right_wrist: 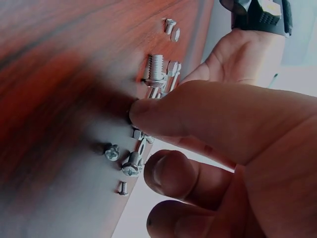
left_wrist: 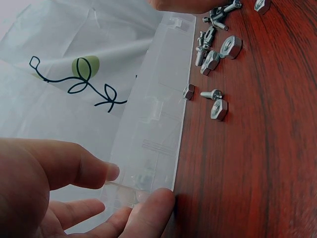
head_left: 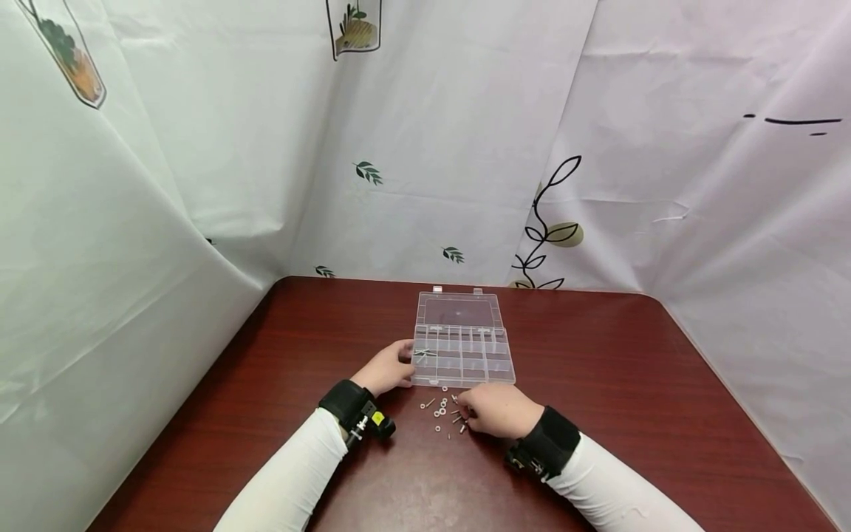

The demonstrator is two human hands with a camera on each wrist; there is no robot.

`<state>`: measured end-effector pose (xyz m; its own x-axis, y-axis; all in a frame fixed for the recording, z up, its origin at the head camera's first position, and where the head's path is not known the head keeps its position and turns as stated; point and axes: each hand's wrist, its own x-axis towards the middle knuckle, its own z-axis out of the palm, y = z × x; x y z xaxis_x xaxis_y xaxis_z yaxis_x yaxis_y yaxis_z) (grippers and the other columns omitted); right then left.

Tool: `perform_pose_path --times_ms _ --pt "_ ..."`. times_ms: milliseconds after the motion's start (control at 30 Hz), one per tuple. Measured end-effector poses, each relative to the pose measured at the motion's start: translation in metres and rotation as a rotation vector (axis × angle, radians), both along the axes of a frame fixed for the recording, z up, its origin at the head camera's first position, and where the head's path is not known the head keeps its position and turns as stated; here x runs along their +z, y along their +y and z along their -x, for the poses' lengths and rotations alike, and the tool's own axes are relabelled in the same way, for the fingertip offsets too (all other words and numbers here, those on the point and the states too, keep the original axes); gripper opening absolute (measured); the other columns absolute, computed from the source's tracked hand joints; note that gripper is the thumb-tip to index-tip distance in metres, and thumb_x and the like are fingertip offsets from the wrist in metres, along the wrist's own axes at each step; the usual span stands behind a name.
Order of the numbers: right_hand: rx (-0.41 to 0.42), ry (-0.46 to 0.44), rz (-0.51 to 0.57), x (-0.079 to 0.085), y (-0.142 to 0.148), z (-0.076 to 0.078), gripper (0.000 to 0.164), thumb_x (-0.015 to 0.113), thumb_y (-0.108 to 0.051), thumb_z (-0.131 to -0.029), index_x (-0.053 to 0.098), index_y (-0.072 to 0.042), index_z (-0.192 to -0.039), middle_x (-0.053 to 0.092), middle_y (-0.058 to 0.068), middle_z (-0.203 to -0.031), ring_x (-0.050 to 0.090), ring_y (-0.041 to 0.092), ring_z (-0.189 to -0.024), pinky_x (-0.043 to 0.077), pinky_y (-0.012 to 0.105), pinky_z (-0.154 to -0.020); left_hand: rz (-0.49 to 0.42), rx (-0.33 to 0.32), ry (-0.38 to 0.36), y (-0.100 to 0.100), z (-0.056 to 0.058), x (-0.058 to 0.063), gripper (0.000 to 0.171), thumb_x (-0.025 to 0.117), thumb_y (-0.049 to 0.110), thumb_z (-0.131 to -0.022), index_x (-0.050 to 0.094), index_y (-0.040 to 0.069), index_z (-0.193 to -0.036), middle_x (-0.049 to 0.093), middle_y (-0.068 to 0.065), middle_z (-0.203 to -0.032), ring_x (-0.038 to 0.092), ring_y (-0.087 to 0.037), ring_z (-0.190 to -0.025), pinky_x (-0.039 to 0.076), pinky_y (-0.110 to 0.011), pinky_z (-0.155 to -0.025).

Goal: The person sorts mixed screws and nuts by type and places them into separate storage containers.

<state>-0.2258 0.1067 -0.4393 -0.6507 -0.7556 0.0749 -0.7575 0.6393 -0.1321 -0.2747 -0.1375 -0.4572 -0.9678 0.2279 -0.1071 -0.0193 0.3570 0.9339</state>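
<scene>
A clear plastic compartment box [head_left: 459,383] lies with its lid [head_left: 459,309] raised toward the back. My left hand [head_left: 388,369] holds the box's left end, thumb and fingers around the near corner [left_wrist: 143,196]. Several small screws [head_left: 424,355] sit in a left compartment. On the table before the box are loose screws [right_wrist: 131,166] and hex nuts [left_wrist: 219,110] of various sizes. My right hand [head_left: 501,410] reaches down among them, thumb [right_wrist: 148,116] low at the tabletop beside the screws. Whether anything is pinched there is hidden.
The dark red wooden table [head_left: 346,318] extends on both sides of the box. White printed curtains [head_left: 452,148] hang behind and around it. Black straps with cameras [head_left: 548,440] encircle both wrists.
</scene>
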Motion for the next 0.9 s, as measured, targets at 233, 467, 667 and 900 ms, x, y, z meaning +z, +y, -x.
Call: perform_pose_path --times_ms 233,467,667,900 --pt "0.019 0.009 0.007 0.0002 0.0 0.0 0.026 0.072 -0.01 -0.075 0.05 -0.022 -0.067 0.038 -0.016 -0.059 0.038 0.004 -0.052 0.031 0.022 -0.045 -0.012 -0.011 0.008 -0.0003 -0.0016 -0.0011 0.066 0.055 -0.008 -0.083 0.036 -0.008 -0.146 0.05 -0.028 -0.127 0.063 -0.025 -0.086 0.06 -0.037 -0.069" --pt "0.007 -0.015 -0.003 0.0032 0.0019 0.0008 0.027 0.069 -0.011 -0.076 0.048 -0.023 -0.066 0.039 -0.015 -0.058 0.039 0.004 -0.053 0.032 0.022 -0.046 -0.007 -0.011 -0.001 0.0004 -0.0022 0.0016 0.067 0.056 -0.008 -0.083 0.036 -0.007 -0.147 0.05 -0.027 -0.128 0.064 -0.026 -0.087 0.06 -0.037 -0.069" --pt "0.011 -0.049 0.022 0.0057 0.0035 0.0021 0.024 0.067 -0.011 -0.076 0.049 -0.023 -0.066 0.038 -0.016 -0.057 0.038 0.003 -0.053 0.032 0.021 -0.046 -0.016 -0.012 0.002 0.0007 -0.0018 0.0016 0.068 0.056 -0.009 -0.082 0.036 -0.009 -0.146 0.05 -0.029 -0.129 0.064 -0.027 -0.088 0.06 -0.038 -0.07" --pt "-0.049 -0.072 0.063 0.0078 0.0037 0.0062 0.017 0.062 -0.017 -0.074 0.048 -0.025 -0.068 0.038 -0.017 -0.058 0.038 0.001 -0.053 0.033 0.021 -0.048 -0.002 -0.01 0.003 0.0001 -0.0026 0.0034 0.067 0.056 -0.008 -0.083 0.036 -0.008 -0.147 0.05 -0.028 -0.129 0.064 -0.026 -0.088 0.06 -0.038 -0.07"
